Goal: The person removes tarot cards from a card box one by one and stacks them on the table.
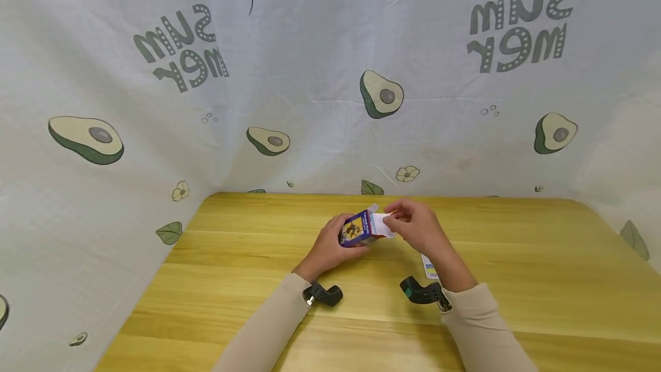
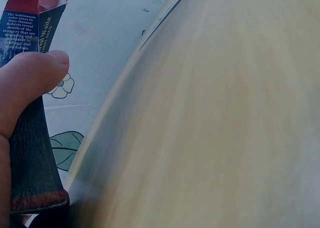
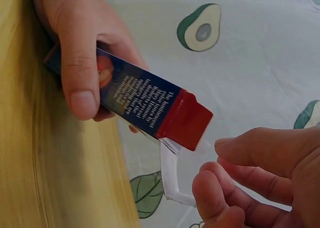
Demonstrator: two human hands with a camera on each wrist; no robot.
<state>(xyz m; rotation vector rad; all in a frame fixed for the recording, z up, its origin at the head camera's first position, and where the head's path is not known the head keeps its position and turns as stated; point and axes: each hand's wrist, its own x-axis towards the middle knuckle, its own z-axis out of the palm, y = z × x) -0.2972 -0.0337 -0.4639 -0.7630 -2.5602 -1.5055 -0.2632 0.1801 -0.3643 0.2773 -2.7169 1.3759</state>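
Note:
My left hand [image 1: 329, 248] grips a small dark blue card box [image 1: 353, 229] printed with a yellow picture, and it tilts up to the right. The left wrist view shows the thumb [image 2: 35, 73] across the box [image 2: 22, 30]. At the box's open end, a red side flap [image 3: 190, 120] and a white-lined lid flap [image 1: 381, 225] stand out. My right hand [image 1: 415, 225] is at the lid flap, thumb and fingers bent and apart. In the right wrist view the flap's edge [image 3: 171, 175] runs behind the right fingertips [image 3: 207, 183]; contact is unclear. The box's inside is hidden.
A flat printed card [image 1: 430, 268] lies on the wooden table [image 1: 248, 257], partly covered by the right forearm. Behind the table hangs a white cloth [image 1: 320, 148] with avocado prints. Each wrist wears a black camera mount [image 1: 326, 295].

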